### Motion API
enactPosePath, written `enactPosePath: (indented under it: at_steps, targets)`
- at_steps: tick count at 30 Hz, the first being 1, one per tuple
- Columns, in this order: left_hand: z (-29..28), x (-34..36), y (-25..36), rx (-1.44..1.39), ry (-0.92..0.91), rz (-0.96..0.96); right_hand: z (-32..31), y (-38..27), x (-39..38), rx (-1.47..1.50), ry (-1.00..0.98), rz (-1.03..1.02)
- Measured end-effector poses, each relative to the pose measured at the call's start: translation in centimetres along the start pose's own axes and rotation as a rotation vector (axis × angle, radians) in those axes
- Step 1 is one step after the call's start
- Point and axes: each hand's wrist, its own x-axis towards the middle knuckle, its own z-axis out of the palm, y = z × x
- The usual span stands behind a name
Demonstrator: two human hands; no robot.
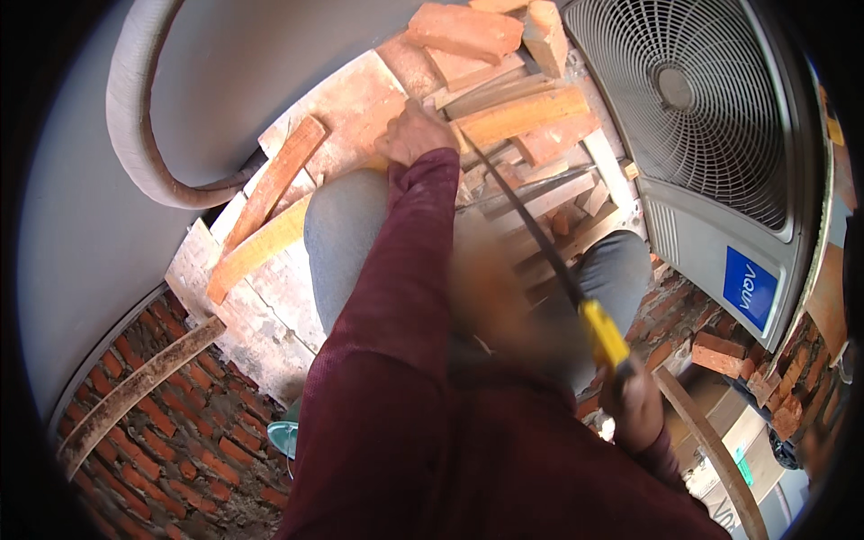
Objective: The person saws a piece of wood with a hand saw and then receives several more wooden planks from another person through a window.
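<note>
Saw is clamped in the right hand, fingers wrapped around its yellow handle. Timber is laid over the loose pile ahead; the left hand is set at its left end, right by the blade tip (finger closure can't be told, knuckles hide it). Knuckles could be cut if the blade skips; timber could be shifted if the brick alongside rocks.
</note>
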Motion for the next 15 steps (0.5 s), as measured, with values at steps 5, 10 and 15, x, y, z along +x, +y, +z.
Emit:
enactPosePath:
  at_steps: [5, 10, 15]
  targets:
    - [-0.3, -0.9, 5.8, -0.053, -0.140, 0.023, 4.5, 4.6, 21.3, -0.125, 0.247, -0.198]
    - [0.8, 0.7, 2.0, 0.016, 0.002, -0.037, 3.5, 1.3, 12.5, -0.146, 0.164, -0.267]
    - [-0.2, 0.1, -0.1, 0.088, -0.043, -0.042, -1.5, -1.8, 0.8, 0.113, -0.038, 0.119]
